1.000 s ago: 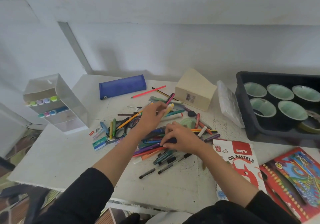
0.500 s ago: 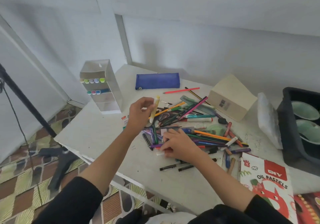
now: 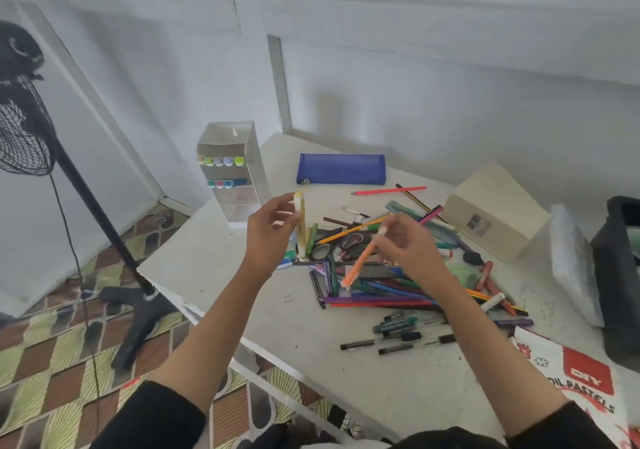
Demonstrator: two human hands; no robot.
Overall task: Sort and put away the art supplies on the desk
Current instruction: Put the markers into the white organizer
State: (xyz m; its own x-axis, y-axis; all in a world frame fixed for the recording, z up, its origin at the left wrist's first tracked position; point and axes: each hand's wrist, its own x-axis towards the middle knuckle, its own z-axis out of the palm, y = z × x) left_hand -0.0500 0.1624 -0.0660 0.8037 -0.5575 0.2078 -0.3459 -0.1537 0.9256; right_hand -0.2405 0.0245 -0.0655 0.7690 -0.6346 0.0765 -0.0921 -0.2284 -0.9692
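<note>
The left hand [image 3: 273, 232] is up above the white desk [image 3: 294, 327]. Its thumb and fingers pinch a pale yellow marker pen [image 3: 300, 220] near the top. The pen stands almost straight up. Its yellow cap is at the top and its other end points down at the desk.

The right hand [image 3: 410, 249] is just to the right, apart from the left hand. Its curled fingers pinch an orange marker pen [image 3: 360, 263] by its white top end. This pen is tilted. Its long orange part slants down and to the left, toward the messy pile of pens and pencils [image 3: 381, 292] below it. I cannot tell if its low end touches the pile.

The pile lies in the middle of the desk, with dark-handled scissors [image 3: 329, 249] in it. Behind the left hand stands a tall clear plastic box with shelves [image 3: 239, 202]. Its top two shelves hold markers with their coloured ends facing out. A flat blue pencil case [image 3: 341, 168] lies near the wall. A cream box with a barcode [image 3: 495, 211] sits to the right of the pile. A red and white box that says OIL PASTELS [image 3: 581, 376] is at the front right corner.

The walls are white. The floor has brown and green tiles [image 3: 52, 362]. A black fan on a stand [image 3: 20, 129] is on the left.
</note>
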